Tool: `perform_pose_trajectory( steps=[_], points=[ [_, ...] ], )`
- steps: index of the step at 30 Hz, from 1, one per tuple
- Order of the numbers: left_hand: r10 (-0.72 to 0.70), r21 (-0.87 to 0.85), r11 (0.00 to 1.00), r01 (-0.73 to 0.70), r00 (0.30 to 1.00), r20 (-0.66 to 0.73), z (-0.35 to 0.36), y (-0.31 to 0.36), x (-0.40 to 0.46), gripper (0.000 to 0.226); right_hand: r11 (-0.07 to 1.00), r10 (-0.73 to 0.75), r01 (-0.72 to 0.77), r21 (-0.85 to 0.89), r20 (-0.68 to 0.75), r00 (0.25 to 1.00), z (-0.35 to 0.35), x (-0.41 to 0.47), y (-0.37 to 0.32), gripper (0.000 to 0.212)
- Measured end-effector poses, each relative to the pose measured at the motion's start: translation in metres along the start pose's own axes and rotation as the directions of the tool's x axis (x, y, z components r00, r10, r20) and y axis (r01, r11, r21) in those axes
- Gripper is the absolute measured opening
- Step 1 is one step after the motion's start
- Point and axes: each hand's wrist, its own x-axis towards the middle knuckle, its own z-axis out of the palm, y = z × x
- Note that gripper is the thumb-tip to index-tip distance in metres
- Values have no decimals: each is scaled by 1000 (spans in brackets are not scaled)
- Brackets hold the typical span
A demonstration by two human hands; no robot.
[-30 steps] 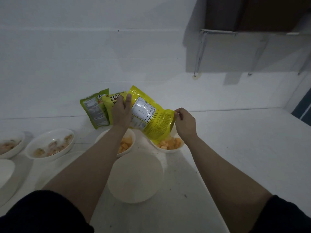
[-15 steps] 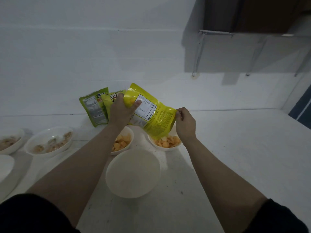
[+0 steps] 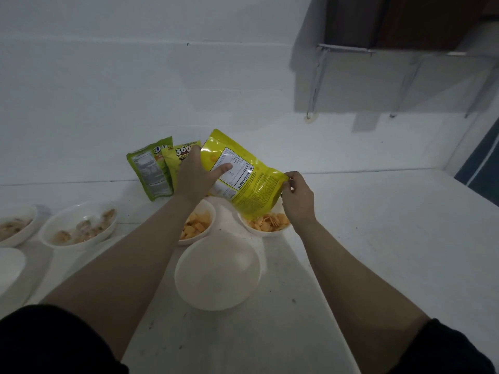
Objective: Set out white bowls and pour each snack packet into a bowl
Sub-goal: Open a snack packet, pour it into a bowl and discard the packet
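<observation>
A yellow snack packet [image 3: 251,182] hangs tilted, mouth down, over a white bowl [image 3: 259,231] holding orange round chips. My left hand [image 3: 198,175] grips the packet's upper end, thumb across the nutrition label. My right hand [image 3: 298,195] pinches the packet's lower right corner by the opening. Beside it to the left, another white bowl [image 3: 209,233] holds orange snack pieces. A larger white bowl [image 3: 217,273] with nothing in it sits nearest me, between my forearms.
Two more packets, a green one [image 3: 149,168] and a yellow-green one [image 3: 179,155], lean on the white wall behind. Bowls with pale snacks [image 3: 78,228] [image 3: 16,229] stand at the left, with a further white bowl [image 3: 9,268] at the edge. A shelf bracket [image 3: 314,82] hangs above right.
The packet has tipped further, its upper end rising and swinging left. My left thumb has spread across the label. More chips lie in the bowl beneath it.
</observation>
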Motion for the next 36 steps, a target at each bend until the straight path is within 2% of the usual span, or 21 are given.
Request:
perform_pose_trajectory(
  steps=[8,11,14,18,21,23,26,29,31,33,35,36],
  points=[
    [91,-59,994,-91,996,9,-3,3,3,35,999,40,-40,-7,29,999,-3,0,-7,18],
    [125,-47,991,-124,992,5,-4,-2,7,35,997,80,-80,14,-13,997,1,0,-12,11],
    [164,-22,986,-164,986,-18,-3,-3,11,36,996,81,-82,-22,-56,995,1,2,-13,14],
    [204,-28,979,-204,979,2,0,-10,16,41,963,88,-81,-257,16,996,2,7,-7,18],
    [228,-17,974,-227,973,34,2,-7,16,40,871,90,-42,-489,76,993,6,10,-18,31],
    [280,35,959,-282,959,42,5,2,15,37,849,50,9,-528,98,994,10,12,-34,35],
    [386,95,916,-390,921,60,10,12,17,29,918,-51,100,-384,135,990,20,21,-53,32],
    [402,158,899,-408,913,70,16,10,20,39,990,-110,118,-77,103,989,26,27,-62,18],
    [367,187,915,-359,930,-10,19,8,21,47,996,-90,88,26,62,994,24,28,-64,12],
    [259,82,965,-250,958,-126,25,6,15,53,996,-73,71,48,26,997,20,31,-58,11],
    [8,-194,980,-43,984,-176,33,3,9,71,995,-48,49,85,-6,999,14,33,-47,9],
    [-162,-372,922,107,979,-121,36,4,6,84,991,-31,33,126,-16,999,11,35,-42,9]
  ],
)
